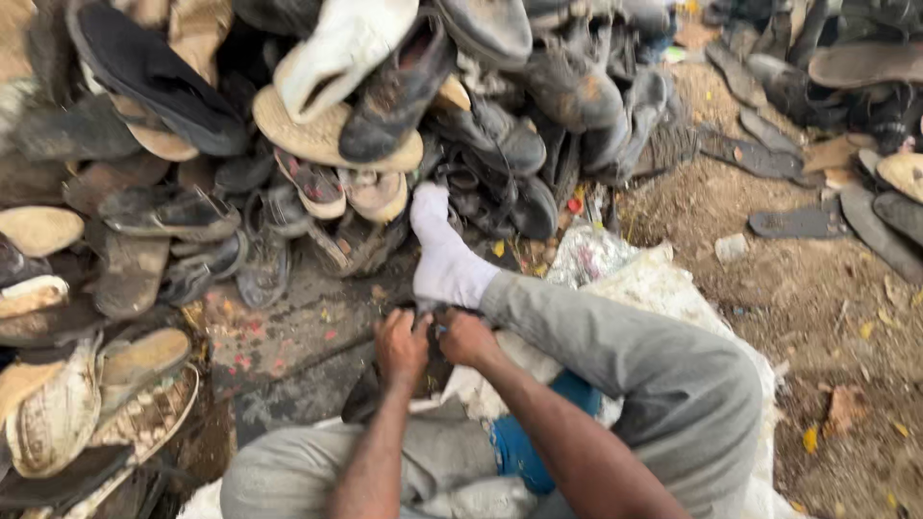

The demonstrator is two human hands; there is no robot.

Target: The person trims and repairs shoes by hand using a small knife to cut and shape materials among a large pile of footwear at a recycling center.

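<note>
Left hand: our left hand (pixel 401 344) curls closed on a dark piece of footwear (pixel 385 384) lying beneath our white-socked foot (pixel 444 252).
Right hand: our right hand (pixel 465 336) grips the same dark piece at its upper edge, touching the left hand.
Work piece: it lies on the ground between our knees, pinned under the heel; what kind of shoe it is we cannot tell.
Progress: we judge the work to be mid-course, since the piece remains in both hands.
Remaining: a large heap of worn shoes and sandals (pixel 317 115) lies ahead.
Surroundings: pale sacking (pixel 663 288); loose soles (pixel 798 223) on the dirt.
</note>
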